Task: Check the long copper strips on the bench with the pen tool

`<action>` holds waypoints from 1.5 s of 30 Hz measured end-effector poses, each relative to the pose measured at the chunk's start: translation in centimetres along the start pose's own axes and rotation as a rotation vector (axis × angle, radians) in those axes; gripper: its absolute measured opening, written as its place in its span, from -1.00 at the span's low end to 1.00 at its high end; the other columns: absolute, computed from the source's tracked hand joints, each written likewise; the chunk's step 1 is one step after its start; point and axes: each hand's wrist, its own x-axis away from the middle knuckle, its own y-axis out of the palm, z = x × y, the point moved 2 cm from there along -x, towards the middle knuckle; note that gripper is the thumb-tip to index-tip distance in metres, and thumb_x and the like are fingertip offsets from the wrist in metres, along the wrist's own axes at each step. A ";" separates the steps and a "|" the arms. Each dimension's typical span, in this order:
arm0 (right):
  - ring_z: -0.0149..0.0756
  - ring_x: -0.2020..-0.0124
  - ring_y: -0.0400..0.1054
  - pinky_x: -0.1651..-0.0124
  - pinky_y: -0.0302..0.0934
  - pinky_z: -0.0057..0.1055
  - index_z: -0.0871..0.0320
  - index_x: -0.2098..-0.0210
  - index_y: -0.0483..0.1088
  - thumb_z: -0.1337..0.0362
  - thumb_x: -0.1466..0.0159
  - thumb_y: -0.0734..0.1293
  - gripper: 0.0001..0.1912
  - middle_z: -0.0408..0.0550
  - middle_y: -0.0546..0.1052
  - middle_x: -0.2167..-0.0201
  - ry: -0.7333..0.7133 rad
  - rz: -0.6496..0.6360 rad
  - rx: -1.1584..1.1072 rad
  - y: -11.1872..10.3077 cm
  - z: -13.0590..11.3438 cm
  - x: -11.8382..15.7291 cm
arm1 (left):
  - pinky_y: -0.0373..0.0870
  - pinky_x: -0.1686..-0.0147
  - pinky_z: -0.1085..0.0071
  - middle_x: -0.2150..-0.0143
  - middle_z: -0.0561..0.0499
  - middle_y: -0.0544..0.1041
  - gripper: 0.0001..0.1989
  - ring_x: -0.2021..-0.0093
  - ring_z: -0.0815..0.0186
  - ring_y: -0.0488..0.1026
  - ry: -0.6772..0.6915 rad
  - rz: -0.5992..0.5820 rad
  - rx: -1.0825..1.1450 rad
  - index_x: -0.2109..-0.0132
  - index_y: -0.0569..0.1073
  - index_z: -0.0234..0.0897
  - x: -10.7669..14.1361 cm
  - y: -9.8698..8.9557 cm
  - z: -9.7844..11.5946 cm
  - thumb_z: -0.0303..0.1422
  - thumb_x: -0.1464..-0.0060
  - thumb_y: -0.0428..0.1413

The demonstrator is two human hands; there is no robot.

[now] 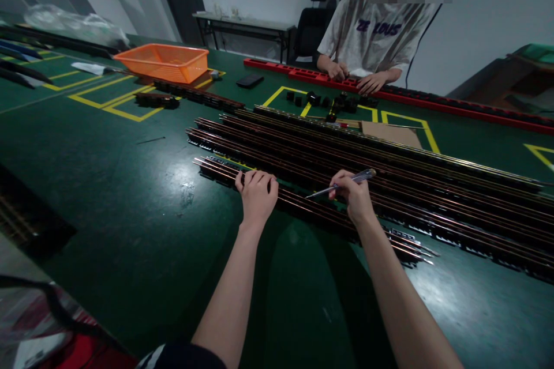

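In front of me lies a long black strip (pixel 303 203) with thin copper-coloured rods running along it. My left hand (pixel 258 189) rests over its left part, fingers curled around the strip and pressing it. My right hand (pixel 352 195) grips a screwdriver (pixel 364 175) with a clear handle, held like a pen. The screwdriver's thin shaft slants down to the left, and its tip is at the rods, to the right of my left hand. Whether the tip touches a rod I cannot tell. Several similar strips (pixel 389 184) lie side by side just behind.
An orange plastic basket (pixel 173 63) stands at the back left, near a dark phone-like slab (pixel 250 81). Small black parts (pixel 341 101) and a cardboard piece (pixel 392 134) lie behind the strips. Across the table, a co-worker (pixel 376 29) has both hands at a long red rail (pixel 454 106).
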 end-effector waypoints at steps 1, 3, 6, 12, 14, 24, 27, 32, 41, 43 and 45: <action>-0.45 0.74 0.24 0.65 0.16 -0.49 0.18 0.72 0.34 0.33 0.07 0.28 -0.86 -0.17 0.36 0.74 0.001 0.006 0.001 0.0 0.0 0.0 | -0.10 -0.20 0.02 0.23 0.02 0.58 -0.75 0.02 0.14 0.36 -0.001 0.001 0.001 0.37 0.51 -0.15 0.0 0.0 0.0 -0.39 -0.15 -0.06; -0.45 0.74 0.22 0.66 0.14 -0.49 0.18 0.73 0.34 0.33 0.08 0.28 -0.86 -0.18 0.34 0.74 -0.002 0.025 -0.003 -0.1 0.0 0.0 | -0.10 -0.19 0.02 0.23 0.02 0.58 -0.75 0.02 0.14 0.37 -0.002 0.002 0.001 0.37 0.50 -0.15 0.0 0.0 0.0 -0.39 -0.15 -0.05; -0.47 0.76 0.19 0.68 0.12 -0.50 0.18 0.76 0.32 0.34 0.09 0.26 -0.85 -0.19 0.31 0.75 -0.017 0.060 -0.033 -0.2 -0.1 0.0 | -0.10 -0.19 0.02 0.23 0.02 0.59 -0.75 0.03 0.14 0.37 -0.004 0.001 -0.003 0.37 0.50 -0.15 -0.1 0.0 0.0 -0.40 -0.15 -0.05; -0.50 0.76 0.18 0.68 0.10 -0.52 0.19 0.75 0.33 0.35 0.10 0.27 -0.86 -0.19 0.31 0.75 -0.017 0.055 -0.069 -0.3 0.1 0.0 | -0.11 -0.20 0.03 0.22 0.02 0.58 -0.75 0.03 0.15 0.37 0.001 -0.001 -0.004 0.37 0.50 -0.16 0.0 0.0 0.0 -0.39 -0.16 -0.06; -0.49 0.76 0.18 0.68 0.10 -0.52 0.19 0.75 0.33 0.34 0.09 0.27 -0.85 -0.19 0.31 0.75 -0.023 0.050 -0.066 -0.3 0.1 0.0 | -0.11 -0.19 0.02 0.23 0.02 0.58 -0.75 0.03 0.14 0.37 -0.001 -0.002 0.004 0.37 0.50 -0.15 0.0 0.0 0.0 -0.39 -0.16 -0.06; -0.48 0.75 0.17 0.67 0.10 -0.51 0.17 0.74 0.33 0.33 0.07 0.28 -0.85 -0.20 0.30 0.75 -0.037 0.039 -0.045 -0.3 0.2 -0.1 | -0.10 -0.19 0.02 0.23 0.02 0.58 -0.75 0.03 0.14 0.37 -0.006 -0.005 0.005 0.37 0.50 -0.15 -0.1 0.0 0.0 -0.39 -0.15 -0.06; -0.47 0.75 0.17 0.67 0.10 -0.50 0.16 0.74 0.32 0.32 0.07 0.27 -0.85 -0.20 0.31 0.75 -0.043 0.044 -0.025 -0.3 0.1 -0.1 | -0.11 -0.19 0.02 0.23 0.02 0.58 -0.74 0.03 0.14 0.36 -0.004 0.000 0.006 0.37 0.50 -0.15 0.0 0.1 0.0 -0.40 -0.15 -0.06; -0.48 0.76 0.16 0.68 0.09 -0.50 0.16 0.74 0.31 0.33 0.07 0.27 -0.85 -0.19 0.30 0.76 -0.046 0.042 -0.024 -0.3 0.2 -0.1 | -0.11 -0.19 0.01 0.23 0.02 0.58 -0.74 0.03 0.13 0.36 -0.001 -0.001 0.011 0.37 0.49 -0.14 0.0 0.1 -0.1 -0.39 -0.16 -0.06; -0.47 0.75 0.16 0.67 0.08 -0.49 0.16 0.74 0.33 0.33 0.06 0.27 -0.85 -0.20 0.29 0.77 -0.044 0.041 -0.028 -0.3 0.1 -0.1 | -0.10 -0.18 0.02 0.24 0.02 0.59 -0.75 0.03 0.13 0.37 -0.005 0.005 0.013 0.38 0.49 -0.14 0.0 0.1 0.0 -0.40 -0.15 -0.05; -0.47 0.75 0.16 0.67 0.08 -0.49 0.16 0.74 0.32 0.33 0.06 0.26 -0.84 -0.20 0.30 0.76 -0.050 0.040 -0.026 -0.3 0.1 0.0 | -0.11 -0.19 0.02 0.23 0.02 0.59 -0.75 0.03 0.13 0.37 -0.007 0.003 0.011 0.38 0.50 -0.14 -0.1 0.1 0.0 -0.40 -0.15 -0.05; -0.47 0.75 0.16 0.67 0.08 -0.49 0.16 0.74 0.32 0.33 0.06 0.26 -0.85 -0.20 0.30 0.76 -0.055 0.042 -0.021 -0.3 0.1 -0.1 | -0.11 -0.19 0.02 0.23 0.03 0.59 -0.75 0.03 0.13 0.36 -0.006 -0.001 0.013 0.38 0.50 -0.14 0.0 0.1 0.0 -0.39 -0.15 -0.05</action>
